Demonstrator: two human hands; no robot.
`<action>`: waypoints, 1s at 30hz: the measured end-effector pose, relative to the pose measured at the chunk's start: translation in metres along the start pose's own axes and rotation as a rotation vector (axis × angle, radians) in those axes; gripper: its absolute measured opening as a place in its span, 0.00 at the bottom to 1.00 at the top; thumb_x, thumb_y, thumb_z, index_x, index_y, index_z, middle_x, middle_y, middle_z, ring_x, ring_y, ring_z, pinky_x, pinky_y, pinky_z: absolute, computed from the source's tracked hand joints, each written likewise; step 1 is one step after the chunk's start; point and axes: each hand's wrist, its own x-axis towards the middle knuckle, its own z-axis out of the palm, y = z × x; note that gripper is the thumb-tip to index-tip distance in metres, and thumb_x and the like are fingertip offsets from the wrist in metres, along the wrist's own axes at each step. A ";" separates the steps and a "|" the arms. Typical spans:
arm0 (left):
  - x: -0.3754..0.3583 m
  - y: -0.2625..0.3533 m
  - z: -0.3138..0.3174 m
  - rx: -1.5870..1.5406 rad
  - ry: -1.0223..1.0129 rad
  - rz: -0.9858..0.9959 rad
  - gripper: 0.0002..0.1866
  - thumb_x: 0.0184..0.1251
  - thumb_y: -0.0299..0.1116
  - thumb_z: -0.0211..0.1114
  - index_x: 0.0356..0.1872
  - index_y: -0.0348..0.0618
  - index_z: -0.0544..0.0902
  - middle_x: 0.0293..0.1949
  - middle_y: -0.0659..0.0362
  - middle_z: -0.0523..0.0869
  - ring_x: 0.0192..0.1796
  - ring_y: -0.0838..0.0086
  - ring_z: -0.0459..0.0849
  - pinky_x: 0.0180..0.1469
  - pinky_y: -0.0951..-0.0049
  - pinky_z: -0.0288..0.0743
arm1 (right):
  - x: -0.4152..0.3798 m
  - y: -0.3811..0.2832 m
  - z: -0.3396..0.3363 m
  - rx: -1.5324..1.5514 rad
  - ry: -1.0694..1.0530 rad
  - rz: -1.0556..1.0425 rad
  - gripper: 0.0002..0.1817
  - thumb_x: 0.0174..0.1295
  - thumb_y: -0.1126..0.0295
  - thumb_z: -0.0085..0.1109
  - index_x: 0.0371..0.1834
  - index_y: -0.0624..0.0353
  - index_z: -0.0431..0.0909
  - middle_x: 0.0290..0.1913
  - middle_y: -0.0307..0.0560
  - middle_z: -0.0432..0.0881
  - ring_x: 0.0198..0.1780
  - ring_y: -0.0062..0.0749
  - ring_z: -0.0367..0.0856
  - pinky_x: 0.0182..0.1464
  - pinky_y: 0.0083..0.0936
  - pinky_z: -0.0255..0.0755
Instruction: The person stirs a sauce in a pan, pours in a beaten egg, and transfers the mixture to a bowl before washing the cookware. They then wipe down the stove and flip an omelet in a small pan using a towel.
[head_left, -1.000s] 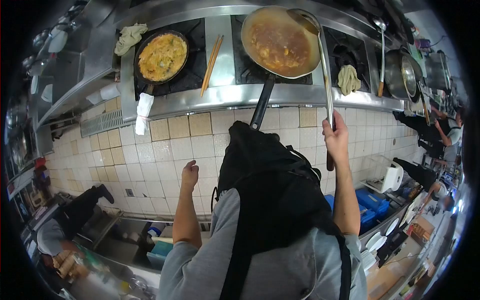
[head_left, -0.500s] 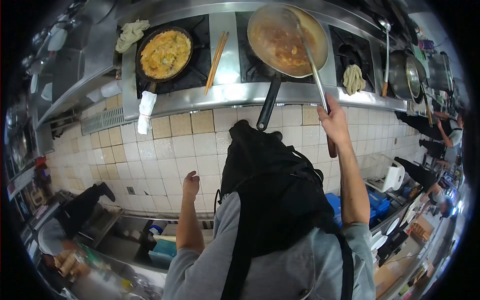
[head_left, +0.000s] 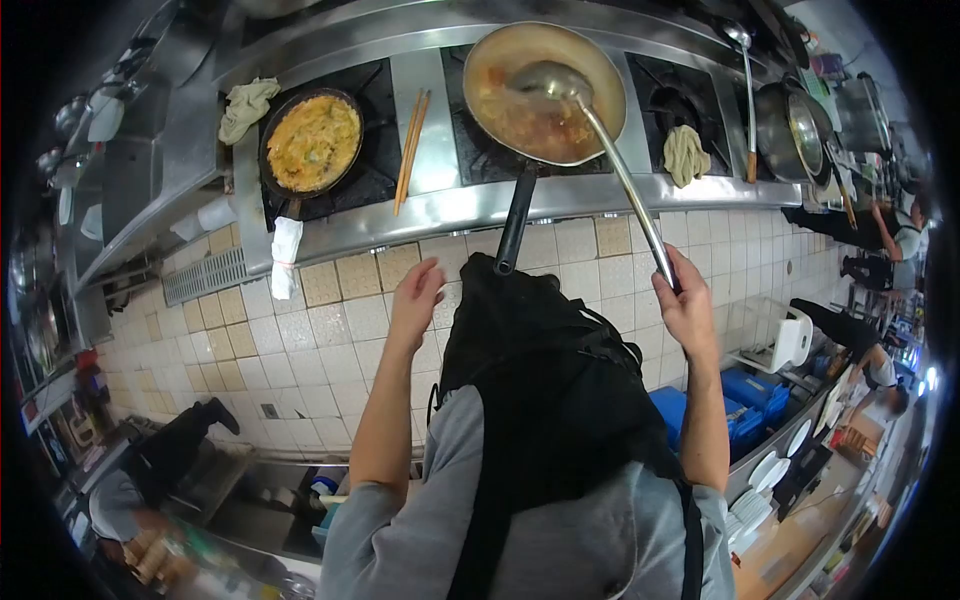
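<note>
My right hand (head_left: 688, 308) grips the handle of a long metal ladle (head_left: 622, 165). The ladle's bowl is over the pan (head_left: 598, 75), which holds reddish-brown sauce with bits of food (head_left: 540, 130). The pan sits on a burner, its black handle (head_left: 515, 222) pointing toward me. My left hand (head_left: 418, 300) is empty, fingers loosely apart, left of that handle and not touching it. To the left, a dark frying pan (head_left: 264, 160) holds a yellow-orange egg-like dish (head_left: 313, 142). White cloth (head_left: 285, 262) wraps its handle. A pair of wooden chopsticks (head_left: 410, 150) lies between the burners.
Crumpled cloths lie by the left burner (head_left: 247, 108) and on the right one (head_left: 686, 156). Another ladle (head_left: 748, 105) and stacked pans (head_left: 785, 130) are at the right. Behind me are blue bins (head_left: 740, 405) and a white stool (head_left: 788, 340). Other people stand left and far right.
My right hand has drawn the ladle back toward me, its bowl now showing above the sauce. My left hand has risen toward the pan's handle. The view has shifted slightly.
</note>
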 end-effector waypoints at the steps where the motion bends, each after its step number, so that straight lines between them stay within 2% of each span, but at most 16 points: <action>1: 0.008 0.014 0.018 -0.061 -0.056 0.000 0.24 0.76 0.42 0.64 0.66 0.41 0.76 0.53 0.58 0.84 0.54 0.74 0.83 0.54 0.71 0.79 | -0.001 0.001 0.006 0.144 0.003 0.098 0.24 0.66 0.77 0.62 0.66 0.64 0.74 0.36 0.44 0.78 0.33 0.27 0.75 0.36 0.25 0.71; 2: 0.015 0.026 0.035 -0.121 -0.112 0.000 0.24 0.76 0.44 0.65 0.66 0.42 0.76 0.52 0.59 0.84 0.52 0.74 0.83 0.53 0.71 0.80 | -0.001 -0.001 0.009 0.289 0.006 0.195 0.23 0.68 0.75 0.61 0.67 0.66 0.74 0.35 0.39 0.77 0.33 0.22 0.72 0.34 0.23 0.70; 3: 0.024 0.035 0.052 -0.151 -0.156 -0.049 0.26 0.75 0.44 0.65 0.67 0.43 0.75 0.52 0.58 0.84 0.52 0.73 0.83 0.51 0.71 0.81 | 0.000 -0.006 0.010 0.289 0.012 0.194 0.23 0.68 0.75 0.61 0.67 0.66 0.74 0.35 0.39 0.77 0.33 0.22 0.72 0.34 0.23 0.70; 5: 0.036 0.056 0.084 -0.179 -0.205 -0.091 0.28 0.74 0.45 0.66 0.68 0.43 0.74 0.52 0.57 0.83 0.51 0.73 0.83 0.50 0.70 0.82 | 0.004 -0.016 0.008 0.396 -0.060 0.364 0.25 0.70 0.73 0.61 0.68 0.69 0.71 0.37 0.37 0.77 0.34 0.19 0.71 0.35 0.21 0.69; 6: 0.039 0.069 0.100 -0.177 -0.285 -0.153 0.28 0.73 0.45 0.67 0.67 0.42 0.73 0.50 0.57 0.84 0.49 0.73 0.84 0.45 0.71 0.81 | 0.004 -0.013 0.012 0.414 -0.058 0.316 0.28 0.72 0.70 0.60 0.73 0.64 0.67 0.29 0.31 0.73 0.25 0.14 0.68 0.25 0.16 0.63; 8: 0.044 0.090 0.118 -0.173 -0.371 -0.213 0.28 0.73 0.44 0.68 0.66 0.40 0.72 0.48 0.57 0.84 0.47 0.73 0.84 0.40 0.73 0.81 | 0.005 -0.005 0.020 0.401 -0.011 0.270 0.27 0.72 0.71 0.60 0.72 0.64 0.67 0.29 0.32 0.73 0.26 0.14 0.68 0.26 0.17 0.63; 10: 0.048 0.101 0.127 0.049 -0.414 -0.164 0.22 0.71 0.40 0.69 0.58 0.38 0.74 0.40 0.58 0.83 0.36 0.76 0.82 0.29 0.76 0.75 | 0.008 -0.004 0.020 0.387 0.032 0.226 0.26 0.71 0.71 0.60 0.71 0.65 0.68 0.30 0.32 0.73 0.26 0.14 0.67 0.26 0.17 0.63; 11: 0.050 0.102 0.127 0.053 -0.420 -0.161 0.22 0.71 0.40 0.69 0.58 0.38 0.74 0.40 0.58 0.83 0.36 0.76 0.82 0.29 0.76 0.75 | 0.012 -0.006 0.019 0.298 0.061 0.165 0.26 0.71 0.71 0.60 0.70 0.66 0.69 0.30 0.33 0.73 0.27 0.14 0.67 0.27 0.17 0.63; 14: 0.053 0.100 0.119 0.151 -0.381 -0.103 0.12 0.68 0.32 0.68 0.45 0.42 0.74 0.32 0.62 0.78 0.23 0.83 0.72 0.19 0.79 0.67 | 0.024 -0.005 0.019 0.160 0.111 0.114 0.24 0.70 0.72 0.60 0.67 0.68 0.71 0.32 0.36 0.74 0.28 0.17 0.67 0.29 0.19 0.64; 16: 0.053 0.103 0.117 0.153 -0.384 -0.109 0.13 0.68 0.32 0.68 0.45 0.42 0.73 0.32 0.62 0.79 0.23 0.83 0.73 0.19 0.79 0.67 | 0.035 -0.004 0.021 0.107 0.123 0.117 0.24 0.69 0.72 0.60 0.66 0.68 0.71 0.33 0.38 0.75 0.29 0.18 0.67 0.30 0.21 0.64; 18: 0.055 0.102 0.115 0.149 -0.376 -0.111 0.13 0.68 0.33 0.68 0.45 0.42 0.73 0.33 0.61 0.79 0.23 0.83 0.73 0.20 0.79 0.67 | 0.049 -0.006 0.023 0.113 0.062 0.227 0.24 0.68 0.72 0.59 0.65 0.69 0.72 0.49 0.66 0.84 0.52 0.52 0.85 0.55 0.35 0.75; 21: 0.055 0.100 0.110 0.143 -0.419 -0.100 0.15 0.72 0.38 0.67 0.49 0.41 0.74 0.35 0.60 0.81 0.25 0.82 0.75 0.22 0.79 0.69 | 0.070 0.004 0.034 0.057 0.041 0.224 0.24 0.69 0.70 0.58 0.65 0.69 0.72 0.51 0.67 0.83 0.54 0.53 0.84 0.56 0.35 0.75; 23: 0.046 0.106 0.111 0.150 -0.365 -0.098 0.21 0.75 0.46 0.64 0.56 0.41 0.74 0.39 0.58 0.82 0.27 0.81 0.77 0.25 0.79 0.72 | 0.078 -0.001 0.039 0.086 -0.009 0.231 0.23 0.69 0.70 0.58 0.65 0.68 0.72 0.51 0.67 0.83 0.53 0.54 0.84 0.56 0.36 0.75; 25: 0.039 0.107 0.110 0.143 -0.333 -0.107 0.21 0.76 0.46 0.63 0.57 0.40 0.74 0.39 0.58 0.83 0.27 0.80 0.77 0.24 0.79 0.72 | 0.084 0.000 0.046 0.117 -0.059 0.238 0.23 0.70 0.69 0.57 0.65 0.68 0.72 0.50 0.68 0.84 0.53 0.55 0.84 0.55 0.36 0.75; 27: 0.035 0.102 0.106 0.141 -0.304 -0.116 0.22 0.77 0.47 0.61 0.58 0.39 0.74 0.40 0.57 0.83 0.28 0.79 0.78 0.24 0.78 0.72 | 0.085 0.011 0.058 0.142 -0.099 0.178 0.24 0.72 0.66 0.57 0.68 0.63 0.70 0.30 0.45 0.78 0.24 0.25 0.72 0.27 0.27 0.69; 30: 0.040 0.092 0.103 0.128 -0.329 -0.034 0.21 0.78 0.45 0.60 0.58 0.38 0.73 0.39 0.57 0.83 0.27 0.80 0.78 0.24 0.77 0.72 | 0.081 0.007 0.054 0.187 -0.214 0.219 0.22 0.73 0.66 0.55 0.67 0.62 0.69 0.26 0.40 0.73 0.19 0.22 0.69 0.22 0.26 0.67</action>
